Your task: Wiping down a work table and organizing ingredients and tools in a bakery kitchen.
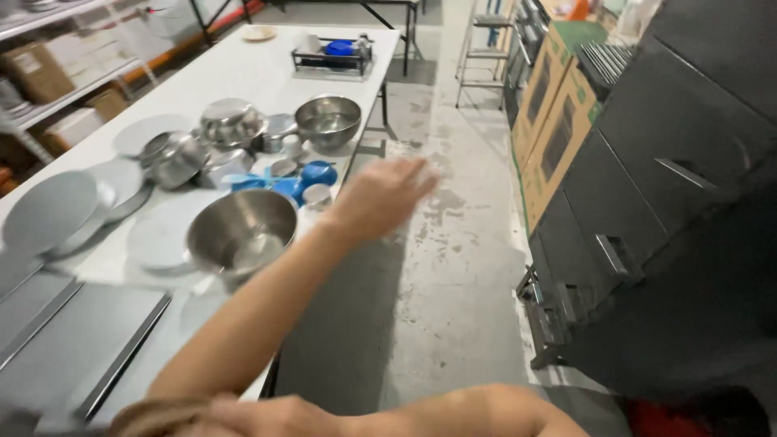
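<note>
My left arm reaches out from the lower left, and my left hand (380,197) is blurred in the air just past the white table's (235,73) right edge, above the concrete floor. It holds nothing and its fingers look loosely extended. Closest to it are a steel bowl (243,231) and some blue plastic pieces (312,174) on the table. My right forearm lies across the bottom of the frame. My right hand (263,417) is down at the lower edge near the left upper arm, and its fingers are too blurred to read.
The table also carries a larger steel bowl (328,121), smaller steel pots (231,121), round grey plates (48,210), dark flat trays (73,340) and a wire dish rack (332,57). Black cabinets (647,202), cardboard boxes (558,121) and a step ladder (486,48) line the aisle's right side.
</note>
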